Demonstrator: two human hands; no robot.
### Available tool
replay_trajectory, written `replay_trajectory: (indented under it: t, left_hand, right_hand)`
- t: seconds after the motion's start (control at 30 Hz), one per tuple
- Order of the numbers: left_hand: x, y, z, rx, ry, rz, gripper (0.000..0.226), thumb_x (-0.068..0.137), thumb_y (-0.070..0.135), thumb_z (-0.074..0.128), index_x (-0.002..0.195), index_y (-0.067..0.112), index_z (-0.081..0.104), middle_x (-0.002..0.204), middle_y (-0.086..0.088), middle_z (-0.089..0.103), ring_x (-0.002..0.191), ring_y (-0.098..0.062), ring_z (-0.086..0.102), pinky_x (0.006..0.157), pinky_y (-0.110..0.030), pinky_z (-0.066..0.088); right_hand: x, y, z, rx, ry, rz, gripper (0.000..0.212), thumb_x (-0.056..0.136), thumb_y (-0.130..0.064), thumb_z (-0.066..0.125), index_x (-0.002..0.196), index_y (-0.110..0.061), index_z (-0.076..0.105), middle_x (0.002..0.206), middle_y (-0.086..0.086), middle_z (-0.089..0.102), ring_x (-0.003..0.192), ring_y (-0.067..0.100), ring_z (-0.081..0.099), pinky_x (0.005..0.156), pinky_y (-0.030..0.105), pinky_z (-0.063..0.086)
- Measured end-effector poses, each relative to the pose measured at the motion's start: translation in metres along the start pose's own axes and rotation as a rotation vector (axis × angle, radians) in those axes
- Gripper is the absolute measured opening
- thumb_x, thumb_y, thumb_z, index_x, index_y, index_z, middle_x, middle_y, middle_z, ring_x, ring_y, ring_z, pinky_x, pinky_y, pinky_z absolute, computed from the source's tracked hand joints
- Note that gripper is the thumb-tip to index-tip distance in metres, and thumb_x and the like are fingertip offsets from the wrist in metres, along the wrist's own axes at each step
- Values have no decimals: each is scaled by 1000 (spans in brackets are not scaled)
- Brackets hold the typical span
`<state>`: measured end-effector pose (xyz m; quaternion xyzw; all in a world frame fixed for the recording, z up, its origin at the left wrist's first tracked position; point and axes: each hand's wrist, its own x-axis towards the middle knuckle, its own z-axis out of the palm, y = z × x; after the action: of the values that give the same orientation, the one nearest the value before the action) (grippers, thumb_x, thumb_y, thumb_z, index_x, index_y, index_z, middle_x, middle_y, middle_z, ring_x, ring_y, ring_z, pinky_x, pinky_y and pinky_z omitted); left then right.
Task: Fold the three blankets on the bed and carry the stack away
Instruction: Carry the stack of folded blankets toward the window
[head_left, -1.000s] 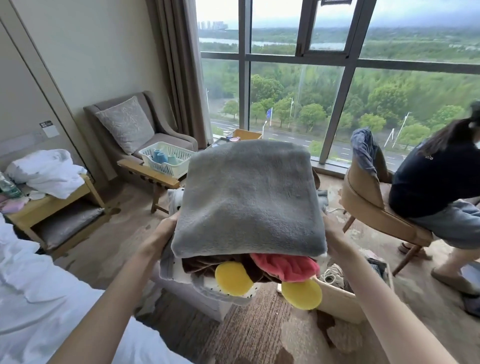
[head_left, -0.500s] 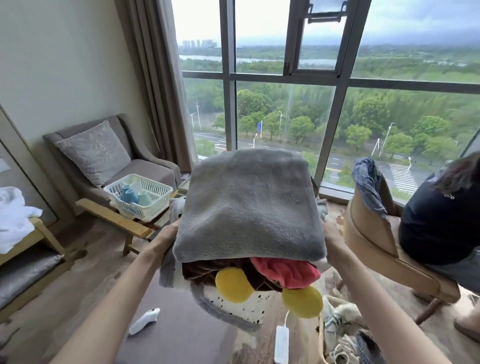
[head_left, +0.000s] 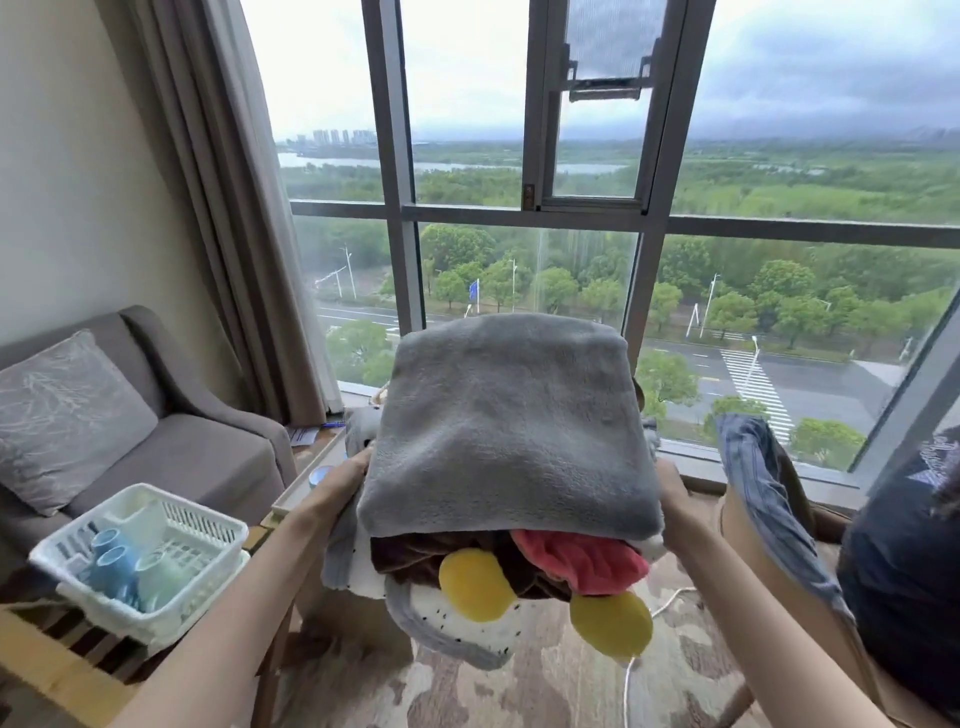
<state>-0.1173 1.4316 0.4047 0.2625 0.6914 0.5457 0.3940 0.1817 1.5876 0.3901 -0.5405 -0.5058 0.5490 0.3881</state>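
Grey fleece blanket (head_left: 509, 431) tops the folded stack (head_left: 582, 566), gripped on either side by left hand (head_left: 340, 486) and right hand (head_left: 675, 496) near the window (head_left: 644, 218); level carrying should stop lower layers slipping out.

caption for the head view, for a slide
Left hand and right hand carry a stack of folded blankets, grey on top, facing a window.
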Motion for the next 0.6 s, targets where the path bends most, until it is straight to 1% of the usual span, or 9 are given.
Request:
replay_trajectory:
  t: [0.03,0.17,0.3,0.33,0.37,0.4,0.47,0.53,0.6]
  left_hand:
    - [30,8,8,2,8,-8,32,103,6,39,76,-10,46,39,10,53,34,2,49,37,-11,38]
    - [153,31,35,-67,-27,-15,38,103,11,38,72,12,60,46,7,57,37,0,51,38,-11,38]
    - [270,61,55,-41,56,-40,61,99,8,43,40,14,59,38,11,45,32,0,42,40,-19,37]
    - [296,65,58,-30,54,-60,53,99,9,43,52,10,67,37,12,46,32,0,43,38,-18,38]
    - [317,71,60,-29,61,-65,31,100,9,42,71,21,41,39,10,50,34,0,48,37,-16,39]
    - [338,74,61,-20,86,-74,29,100,9,42,102,-18,31,44,3,58,39,-1,56,38,-17,43]
    - [374,82,63,-44,128,-43,39,100,9,44,119,-25,39,74,-22,72,65,-12,71,58,-30,56]
    - [414,90,63,-53,173,-26,43,100,11,46,125,-24,39,99,-33,68,86,-21,68,79,-39,54]
    - [459,92,62,-70,187,-48,43,100,10,45,124,-25,37,90,-31,70,76,-21,70,73,-37,55]
  right_hand:
    - [33,-6,6,-1,-6,-4,42,101,-7,39,60,-14,42,37,-8,40,47,11,33,33,15,29]
    - [161,-34,33,-10,-21,0,41,100,-5,39,60,-14,40,28,-13,37,26,-1,34,29,12,26]
    - [274,-58,64,36,-50,-30,38,101,-6,42,64,-14,45,30,-15,42,26,-4,36,30,10,28]
    - [297,-65,73,40,-48,-27,39,101,-9,43,62,-14,45,30,-15,41,26,-3,36,29,11,28]
    - [320,-72,81,41,-53,-24,40,101,-13,44,62,-14,45,30,-14,41,25,-3,35,29,11,28]
    - [341,-78,90,37,-65,-25,40,101,-15,45,62,-13,46,30,-13,42,25,-2,35,29,11,28]
    - [382,-88,108,20,-91,-26,41,102,-13,44,61,-13,45,30,-14,42,26,-2,34,30,11,28]
    - [425,-94,129,5,-114,-13,41,102,-10,42,61,-13,45,30,-14,41,25,-2,33,29,10,26]
    - [467,-99,150,-26,-134,-1,41,101,-7,41,61,-12,44,29,-15,40,24,-2,32,29,9,25]
